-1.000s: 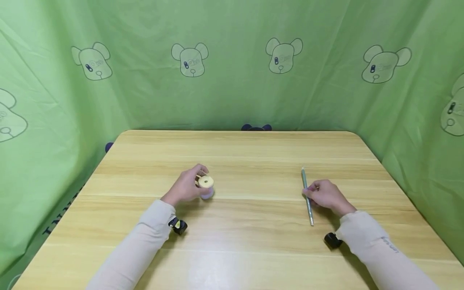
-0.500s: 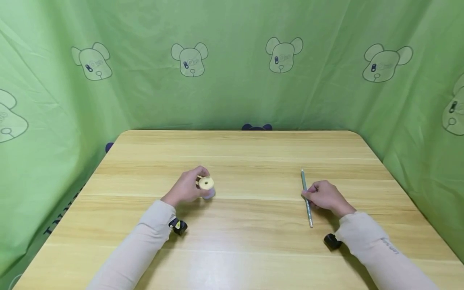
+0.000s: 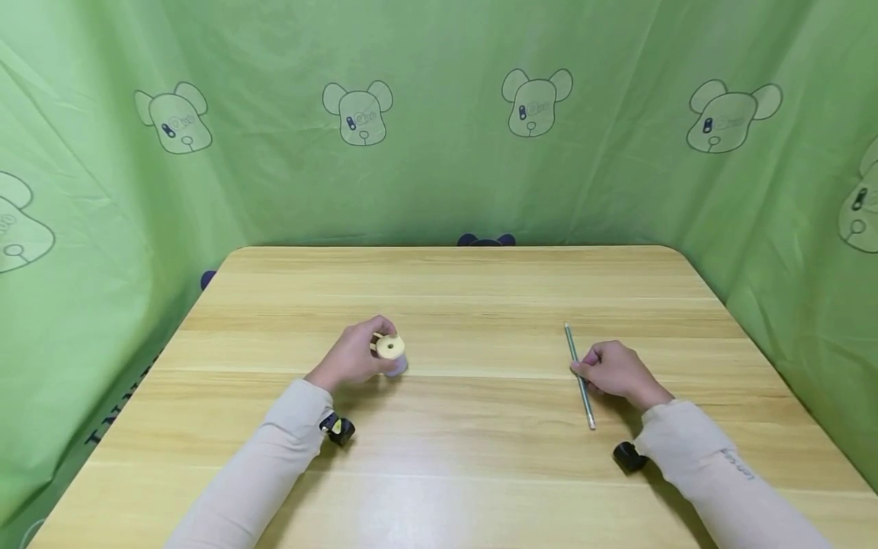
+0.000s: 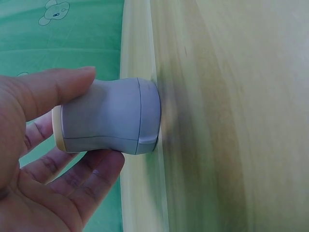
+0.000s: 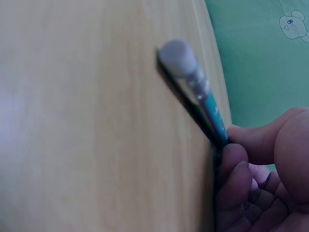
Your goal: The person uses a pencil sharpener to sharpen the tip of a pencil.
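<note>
On the left, my left hand [image 3: 357, 354] holds a pencil sharpener [image 3: 390, 348] between thumb and fingers. Its body [image 4: 106, 116] is lavender-grey, and its pale yellow end has a small dark hole facing up. The base meets or nearly meets the tabletop; which one I cannot tell. Over on the right, a green pencil [image 3: 586, 395] is pinched by the thumb and fingers of my right hand [image 3: 616, 371]. The pencil's point is toward the far side, and its eraser [image 5: 177, 58] end faces my body. A shadow lies beside it in the right wrist view.
Both hands are over a wooden table [image 3: 466, 465] with rounded far corners. Green curtain [image 3: 439, 183] printed with bear heads surrounds the far side and both flanks. A small black camera [image 3: 338, 428] sits at the left wrist, another black camera [image 3: 629, 457] at the right.
The pencil has turned slightly in my right fingers, its point swinging to the left. The sharpener has shifted a very little to the right and nearer, still in my left hand.
</note>
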### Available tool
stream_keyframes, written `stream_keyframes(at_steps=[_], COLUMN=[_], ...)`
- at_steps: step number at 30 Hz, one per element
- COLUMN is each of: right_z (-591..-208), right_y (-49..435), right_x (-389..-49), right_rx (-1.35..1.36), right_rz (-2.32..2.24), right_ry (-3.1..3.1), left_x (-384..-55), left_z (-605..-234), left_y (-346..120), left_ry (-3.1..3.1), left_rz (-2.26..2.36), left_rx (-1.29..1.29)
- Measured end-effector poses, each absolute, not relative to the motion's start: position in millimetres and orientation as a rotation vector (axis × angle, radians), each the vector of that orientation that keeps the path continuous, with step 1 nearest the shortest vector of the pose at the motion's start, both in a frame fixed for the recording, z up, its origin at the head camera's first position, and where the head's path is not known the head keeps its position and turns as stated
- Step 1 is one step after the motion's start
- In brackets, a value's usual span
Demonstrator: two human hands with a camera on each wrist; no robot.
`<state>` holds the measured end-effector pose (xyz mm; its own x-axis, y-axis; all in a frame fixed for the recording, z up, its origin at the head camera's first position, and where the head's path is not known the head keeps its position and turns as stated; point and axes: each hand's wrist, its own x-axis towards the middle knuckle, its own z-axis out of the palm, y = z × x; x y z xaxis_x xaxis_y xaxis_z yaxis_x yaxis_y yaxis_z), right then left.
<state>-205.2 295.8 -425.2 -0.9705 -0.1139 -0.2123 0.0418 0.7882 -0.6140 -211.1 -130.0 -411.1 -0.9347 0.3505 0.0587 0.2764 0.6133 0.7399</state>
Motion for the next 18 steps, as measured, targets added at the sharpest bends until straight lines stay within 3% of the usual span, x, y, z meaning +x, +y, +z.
stream_keyframes(at_steps=[18], right_z=[-427.2], right_y=[302.0], right_x=[-204.3], right_rx=[-0.073], right_rz=[-1.026], right_ry=[2.803], left_x=[-206.7], left_z=[-406.6], left_y=[-136.4], left_ry=[2.704], left_rz=[1.289], left_rx=[0.492])
